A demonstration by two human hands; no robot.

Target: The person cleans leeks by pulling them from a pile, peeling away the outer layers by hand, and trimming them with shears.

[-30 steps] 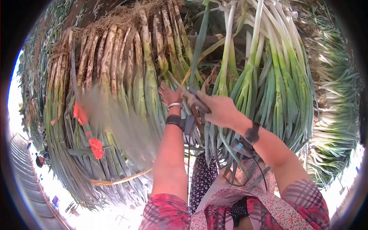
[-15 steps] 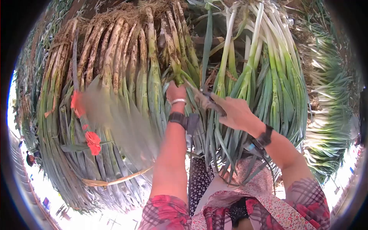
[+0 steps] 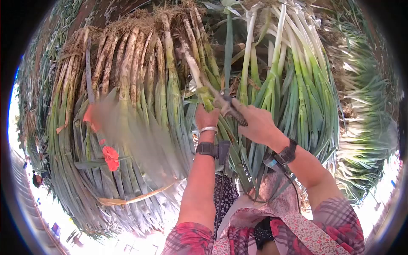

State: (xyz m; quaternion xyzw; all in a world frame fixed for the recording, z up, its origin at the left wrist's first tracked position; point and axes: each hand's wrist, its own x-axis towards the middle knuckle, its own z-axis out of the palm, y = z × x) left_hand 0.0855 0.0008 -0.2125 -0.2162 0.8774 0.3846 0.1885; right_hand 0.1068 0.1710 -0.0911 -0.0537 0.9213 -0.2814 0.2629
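Note:
My left hand (image 3: 207, 115), with a bracelet and a dark wristband, is closed around the green part of a leek (image 3: 193, 68), whose pale stalk slants up and left toward the roots. My right hand (image 3: 260, 127) grips a short knife-like tool (image 3: 233, 111) with a dark handle. Its narrow end points up and left and meets the leek just above my left hand. The exact shape of the blade is hard to make out. Soil-streaked leeks (image 3: 129, 63) lie side by side left of my hands. Cleaner white-stemmed leeks (image 3: 304, 68) lie to the right.
A long heap of leeks (image 3: 361, 114) runs down the far right. Red flowers (image 3: 111, 158) lie on the left leeks, near a blurry grey smear across the view. A dry yellowish leaf (image 3: 136, 194) crosses the lower left leaves. Patterned cloth (image 3: 272, 191) covers my lap.
My left hand has shifted down and slightly right. The leek above it now shows a paler, whiter stalk where it looked brown. My right hand with the tool has moved only slightly.

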